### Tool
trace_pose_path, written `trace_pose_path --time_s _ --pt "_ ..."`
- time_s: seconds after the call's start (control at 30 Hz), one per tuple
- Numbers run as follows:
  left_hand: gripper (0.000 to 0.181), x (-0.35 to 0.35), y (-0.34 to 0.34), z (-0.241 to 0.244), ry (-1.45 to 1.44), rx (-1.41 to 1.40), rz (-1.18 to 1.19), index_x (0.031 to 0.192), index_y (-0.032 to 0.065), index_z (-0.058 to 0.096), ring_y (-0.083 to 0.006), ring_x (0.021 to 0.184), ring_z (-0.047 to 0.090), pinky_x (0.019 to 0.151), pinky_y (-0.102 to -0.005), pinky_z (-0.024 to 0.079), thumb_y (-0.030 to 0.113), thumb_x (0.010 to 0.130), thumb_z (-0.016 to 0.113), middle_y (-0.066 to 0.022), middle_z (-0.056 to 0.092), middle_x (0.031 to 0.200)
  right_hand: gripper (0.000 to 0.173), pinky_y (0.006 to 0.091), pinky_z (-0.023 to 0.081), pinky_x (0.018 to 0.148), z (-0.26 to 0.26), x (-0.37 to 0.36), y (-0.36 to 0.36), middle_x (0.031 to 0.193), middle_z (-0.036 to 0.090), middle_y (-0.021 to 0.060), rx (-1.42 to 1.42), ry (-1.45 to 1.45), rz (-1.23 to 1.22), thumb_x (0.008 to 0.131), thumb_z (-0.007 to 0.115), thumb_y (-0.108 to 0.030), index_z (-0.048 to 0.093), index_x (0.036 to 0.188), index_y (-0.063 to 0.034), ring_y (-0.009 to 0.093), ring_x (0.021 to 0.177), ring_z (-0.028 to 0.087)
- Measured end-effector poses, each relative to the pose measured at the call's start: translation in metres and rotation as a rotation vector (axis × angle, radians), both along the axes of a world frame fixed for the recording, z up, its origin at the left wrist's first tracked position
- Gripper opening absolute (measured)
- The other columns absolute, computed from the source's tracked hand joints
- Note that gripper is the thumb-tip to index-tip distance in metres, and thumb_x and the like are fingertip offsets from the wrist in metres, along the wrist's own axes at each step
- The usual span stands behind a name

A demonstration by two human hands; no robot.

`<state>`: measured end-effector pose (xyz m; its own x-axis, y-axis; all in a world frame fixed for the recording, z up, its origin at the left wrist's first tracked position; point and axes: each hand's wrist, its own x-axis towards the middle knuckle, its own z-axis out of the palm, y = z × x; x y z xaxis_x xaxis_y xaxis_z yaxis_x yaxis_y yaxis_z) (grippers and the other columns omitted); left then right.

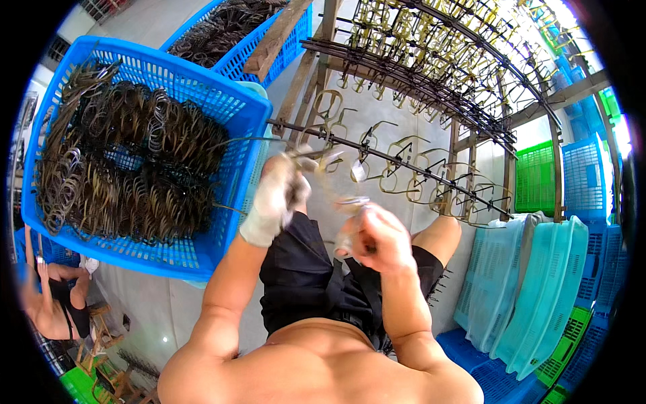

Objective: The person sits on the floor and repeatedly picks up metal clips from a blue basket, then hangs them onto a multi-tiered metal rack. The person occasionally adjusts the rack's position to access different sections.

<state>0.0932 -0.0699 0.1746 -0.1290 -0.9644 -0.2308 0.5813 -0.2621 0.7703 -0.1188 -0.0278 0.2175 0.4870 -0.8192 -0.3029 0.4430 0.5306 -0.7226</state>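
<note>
My left hand (275, 199), in a whitish work glove, is closed on a thin wire eyeglass frame (328, 156), blurred by motion. To its right, my right hand (383, 237) has bent fingers, some with pale wrapping. A shiny metal piece (354, 201) shows at its fingertips, too blurred to name. Just beyond my hands runs a dark metal rod (373, 151) with clips, along which several yellowish eyeglass frames (398, 174) hang. Left of my gloved hand stands a blue plastic basket (247, 166) holding rows of stacked wire eyeglass frames (136, 187).
A wooden rack (492, 121) carries more rods full of eyeglass frames (419, 55). Another blue crate (290, 45) stands behind the basket. Turquoise crates (537, 298) are stacked at right, near a green crate (535, 169). Another person (63, 298) sits at far left.
</note>
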Motion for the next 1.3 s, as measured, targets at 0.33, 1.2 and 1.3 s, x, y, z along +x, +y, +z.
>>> trace_pose_path --time_s 0.33,1.2,1.3 --pt "0.036 0.026 -0.111 -0.053 -1.882 -0.470 -0.183 0.109 0.0111 0.056 -0.0364 0.105 0.049 0.090 -0.0431 0.043 0.016 0.074 0.065 -0.0111 0.049 0.123 0.046 0.0263 0.046 0.048 -0.070 0.055 -0.081 0.104 0.042 0.0076 -0.067 0.478 -0.743 0.098 0.039 -0.034 0.039 0.128 0.0007 0.012 0.066 0.052" --pt "0.023 0.027 -0.089 -0.071 -1.748 -0.543 0.031 0.100 0.0079 0.064 -0.0335 0.096 0.053 0.084 -0.0404 0.046 0.010 0.078 0.058 -0.0113 0.057 0.107 0.034 0.0341 0.042 0.079 -0.093 0.053 -0.094 0.101 0.048 0.0143 -0.088 0.625 -0.921 0.093 0.049 -0.029 0.056 0.101 0.0029 0.023 0.086 0.050" --pt "0.020 0.035 -0.071 -0.061 -1.609 -0.568 0.272 0.099 0.0054 0.063 -0.0338 0.097 0.054 0.084 -0.0396 0.046 0.013 0.082 0.056 -0.0146 0.058 0.103 0.037 0.0331 0.043 0.079 -0.089 0.043 -0.089 0.101 0.049 0.0109 -0.055 0.576 -0.833 0.092 0.052 -0.030 0.055 0.109 0.0025 0.020 0.086 0.051"
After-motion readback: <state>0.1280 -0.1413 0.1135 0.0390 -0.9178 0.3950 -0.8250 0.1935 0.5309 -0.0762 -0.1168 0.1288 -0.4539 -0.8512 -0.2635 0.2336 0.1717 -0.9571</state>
